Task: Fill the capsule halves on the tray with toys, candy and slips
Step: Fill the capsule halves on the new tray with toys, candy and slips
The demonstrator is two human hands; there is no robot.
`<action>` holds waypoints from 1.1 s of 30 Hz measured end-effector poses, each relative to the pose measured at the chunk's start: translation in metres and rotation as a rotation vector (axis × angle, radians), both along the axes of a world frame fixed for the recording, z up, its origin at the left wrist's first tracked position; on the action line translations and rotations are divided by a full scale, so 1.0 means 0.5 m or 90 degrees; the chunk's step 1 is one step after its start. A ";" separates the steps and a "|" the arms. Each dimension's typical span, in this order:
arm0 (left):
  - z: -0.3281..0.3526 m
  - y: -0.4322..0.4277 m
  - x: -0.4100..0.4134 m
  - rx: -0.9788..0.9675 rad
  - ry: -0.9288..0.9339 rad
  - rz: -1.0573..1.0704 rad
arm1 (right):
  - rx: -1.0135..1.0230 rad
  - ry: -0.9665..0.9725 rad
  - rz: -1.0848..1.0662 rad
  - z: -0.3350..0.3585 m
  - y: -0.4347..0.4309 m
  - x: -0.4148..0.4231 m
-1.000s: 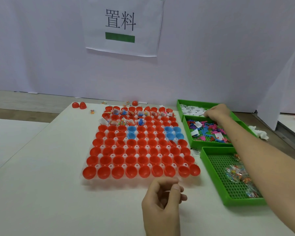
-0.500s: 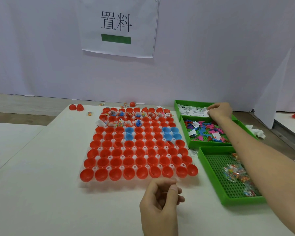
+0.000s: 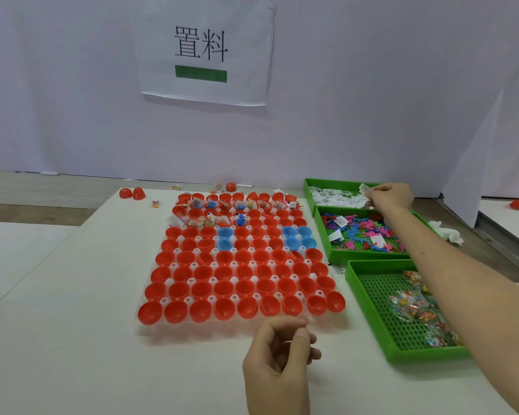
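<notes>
Scanning from the left, two loose red halves (image 3: 132, 193) lay on the table (image 3: 57, 339), well apart from the tray (image 3: 150, 329). The capsule halves (image 3: 240, 283) stood in rows on it; only the two farthest rows held toys, candy and slips, and the nearer rows showed bare. The left hand (image 3: 279, 354) rested just before the tray's near edge, fingers curled, thumb on forefinger; whether it held anything could not be told. To the right lay the candy bin (image 3: 372, 339) nearest, the toy bin (image 3: 327, 250) next and the slip bin (image 3: 309, 190) farthest. The right hand (image 3: 391, 197) was at the slip bin, pinching a slip (image 3: 364, 187). Judged step: fetching a slip. The next move would call for carrying it to a half that lacks one.
</notes>
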State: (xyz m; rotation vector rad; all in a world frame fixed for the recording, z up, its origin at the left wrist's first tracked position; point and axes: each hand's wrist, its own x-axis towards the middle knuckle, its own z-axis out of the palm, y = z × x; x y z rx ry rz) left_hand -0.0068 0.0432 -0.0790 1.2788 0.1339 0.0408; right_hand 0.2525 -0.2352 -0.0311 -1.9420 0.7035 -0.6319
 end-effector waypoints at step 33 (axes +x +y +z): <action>-0.003 -0.032 -0.016 -0.025 -0.046 -0.135 | -0.037 0.289 1.058 0.070 0.194 -0.343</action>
